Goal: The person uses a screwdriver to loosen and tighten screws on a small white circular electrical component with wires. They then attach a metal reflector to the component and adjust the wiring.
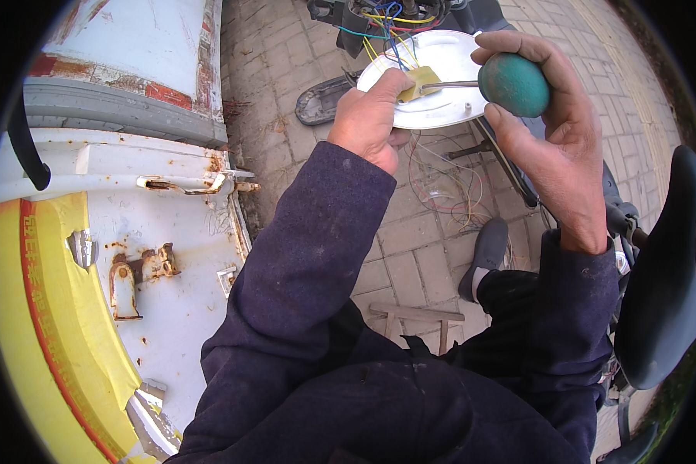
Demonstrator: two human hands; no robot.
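My left hand (pixel 371 120) is closed on the near-left edge of a round, silvery-white cover (pixel 441 114), thumb on top. Inside the cover, by that thumb, lies a small yellowish board (pixel 419 80). Blue, yellow and red wires (pixel 394 42) run from about there up to a dark assembly. My right hand (pixel 553 131) is closed round the ball-shaped green handle of a screwdriver (pixel 516 85). Its thin metal shaft points left across the cover, its tip at the board. Whether the tip sits on a screw I cannot tell. My left fingers are mostly hidden beneath the cover.
A black vehicle frame with a dark saddle (pixel 661 271) stands at the right. Loose wires (pixel 456 189) hang below the cover. A small wooden stool (pixel 417 315) is between my legs. At left are a rusty white metal panel (pixel 174 216) and a yellow banner (pixel 62 309).
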